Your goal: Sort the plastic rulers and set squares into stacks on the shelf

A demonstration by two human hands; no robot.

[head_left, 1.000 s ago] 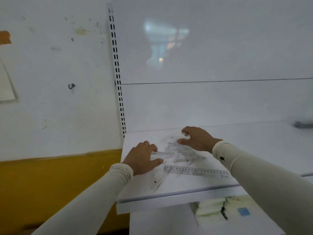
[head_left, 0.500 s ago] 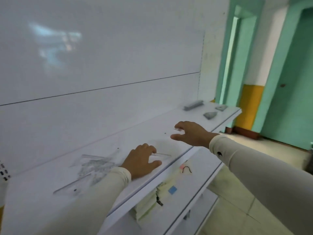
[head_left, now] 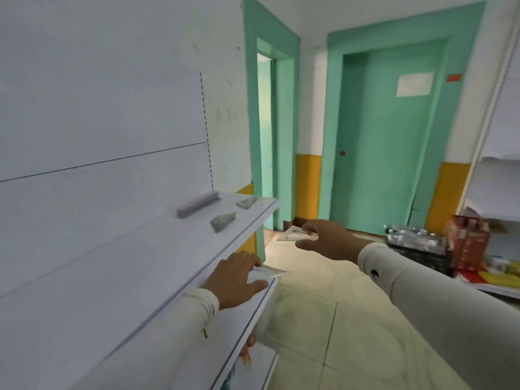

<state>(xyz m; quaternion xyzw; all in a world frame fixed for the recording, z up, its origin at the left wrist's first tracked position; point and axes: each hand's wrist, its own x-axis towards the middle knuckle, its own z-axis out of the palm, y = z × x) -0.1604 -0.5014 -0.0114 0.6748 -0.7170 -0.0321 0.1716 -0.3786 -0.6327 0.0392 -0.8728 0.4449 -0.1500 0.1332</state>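
Note:
My left hand (head_left: 235, 280) holds a clear plastic piece (head_left: 271, 272) at the front edge of the white shelf (head_left: 140, 277); its tip sticks out past the edge. My right hand (head_left: 326, 239) is out in the air beyond the shelf's end and pinches a clear set square (head_left: 294, 233). Far along the shelf lie three stacks: a stack of rulers (head_left: 197, 204) at the back, a stack of set squares (head_left: 223, 220) nearer the front, and a smaller stack of set squares (head_left: 247, 202) at the far end.
The shelf ends beside a green door frame (head_left: 270, 136). A shut green door (head_left: 394, 142) stands ahead across the tiled floor (head_left: 323, 319). At the right, a low shelf holds a dark crate (head_left: 416, 246) and a red box (head_left: 470, 243). Lower shelves sit below my left arm.
The view has swung right along the shelf. Both hands have travelled toward its far end, each carrying a clear piece; the loose pile is out of view.

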